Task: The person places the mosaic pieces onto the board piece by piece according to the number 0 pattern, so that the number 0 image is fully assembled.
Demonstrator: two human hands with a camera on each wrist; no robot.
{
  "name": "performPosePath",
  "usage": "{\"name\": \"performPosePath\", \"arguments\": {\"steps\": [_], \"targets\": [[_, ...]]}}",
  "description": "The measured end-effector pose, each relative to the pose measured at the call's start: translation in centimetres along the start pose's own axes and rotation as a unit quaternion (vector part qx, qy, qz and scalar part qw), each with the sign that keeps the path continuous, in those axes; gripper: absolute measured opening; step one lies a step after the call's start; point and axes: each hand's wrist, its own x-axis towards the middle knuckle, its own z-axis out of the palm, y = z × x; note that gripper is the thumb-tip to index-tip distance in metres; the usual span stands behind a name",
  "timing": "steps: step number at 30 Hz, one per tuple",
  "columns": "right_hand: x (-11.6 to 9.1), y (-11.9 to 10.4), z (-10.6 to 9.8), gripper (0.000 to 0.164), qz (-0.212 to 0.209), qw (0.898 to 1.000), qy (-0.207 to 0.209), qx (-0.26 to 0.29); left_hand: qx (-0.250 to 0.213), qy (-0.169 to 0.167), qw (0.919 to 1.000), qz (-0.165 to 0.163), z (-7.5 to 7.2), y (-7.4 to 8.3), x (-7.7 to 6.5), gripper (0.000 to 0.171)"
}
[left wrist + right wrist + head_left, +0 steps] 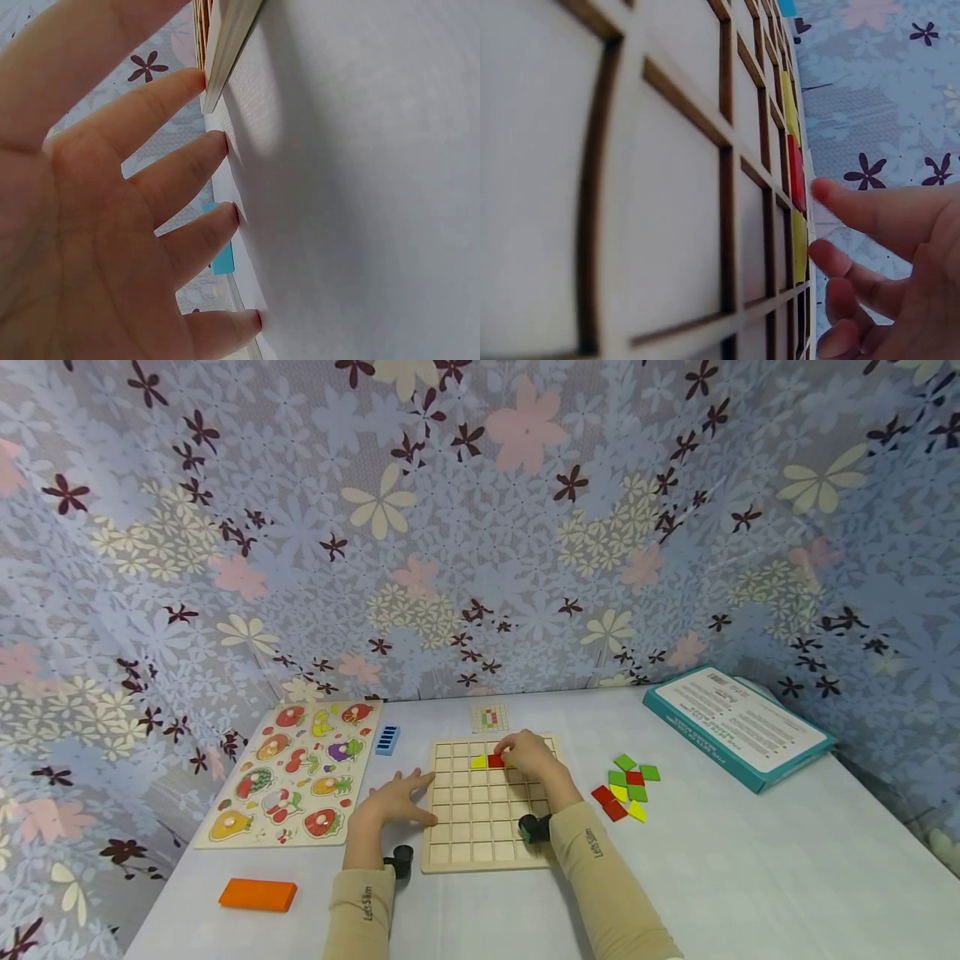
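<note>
Table (750, 868) is carrying grid board (481, 831) centrally. Left hand (396, 800) is touching its left edge, fingers spread; right hand (528, 753) is working above, fingertips parted. Probably seating yellow tile (800, 247) right of red tile (496, 762); next likely needs a flush press.

The head camera looks forward and down from the near side, well back, over the worktop (750, 877), left hand (393, 800) and right hand (531, 755) to the far floral cloth (480, 568). The left wrist camera, turned sideways, looks from close by the left hand across the worktop. The right wrist camera, also sideways, skims just above the grid board (679, 225) toward the right hand. All three share board and cloth.
</note>
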Motion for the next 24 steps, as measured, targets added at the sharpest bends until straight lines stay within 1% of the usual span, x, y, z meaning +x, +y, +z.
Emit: {"name": "performPosePath", "arguments": {"steps": [7, 17, 24], "targets": [[-1.0, 0.1, -0.7, 0.023, -0.027, 0.999, 0.018, 0.027, -0.001, 0.000, 1.0000, 0.001, 0.1, 0.0, 0.0, 0.077], [-2.2, 1.6, -2.0, 0.023, -0.036, 0.998, 0.025, 0.054, -0.004, 0.001, 1.0000, -0.001, -0.1, 0.3, -0.2, 0.077], [-3.0, 2.2, -3.0, 0.024, -0.049, 0.997, 0.040, 0.053, -0.003, -0.001, 1.0000, 0.001, -0.2, 0.4, -0.3, 0.077]]}}
